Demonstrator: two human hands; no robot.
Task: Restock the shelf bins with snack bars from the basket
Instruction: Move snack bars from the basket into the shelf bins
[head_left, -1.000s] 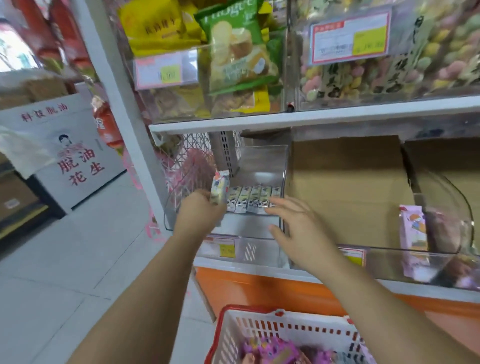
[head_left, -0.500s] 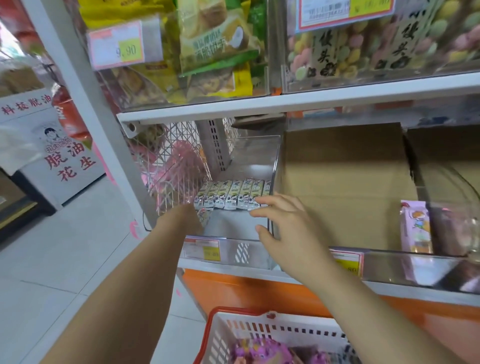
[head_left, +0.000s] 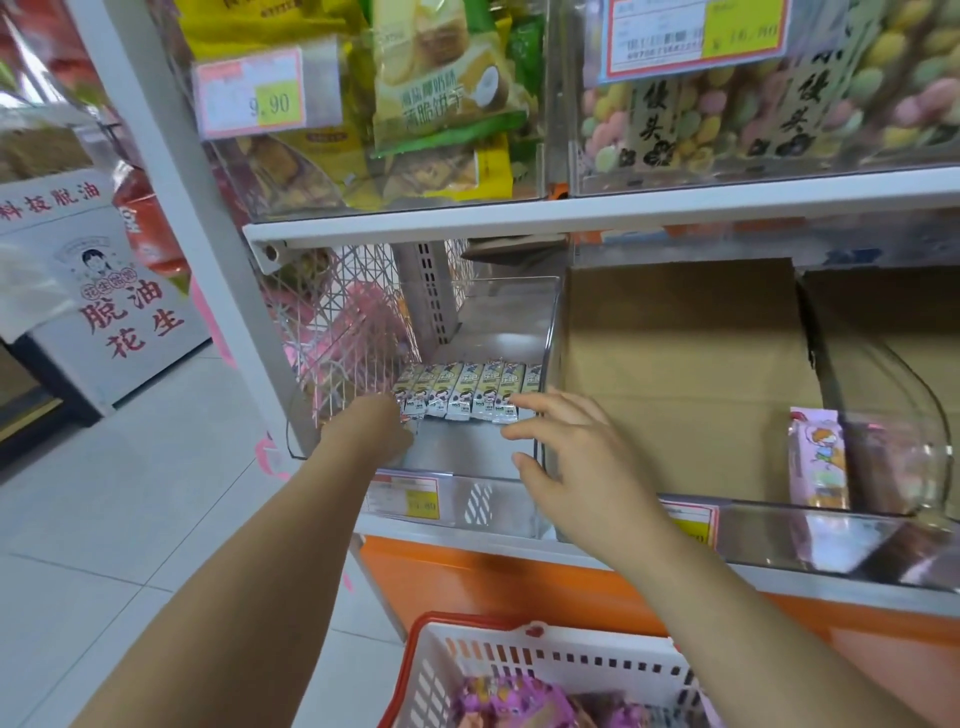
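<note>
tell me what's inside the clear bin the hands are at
A row of snack bars lies side by side across the clear bin; the floor behind them is bare. The left hand covers the row's left end.

Clear shelf bin (head_left: 467, 451) — snack bars (head_left: 457, 391) inside.

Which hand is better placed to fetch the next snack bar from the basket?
Right, probably: the right hand is open and empty, its forearm over the basket; the left hand reaches into the bin, fingers hidden.
</note>
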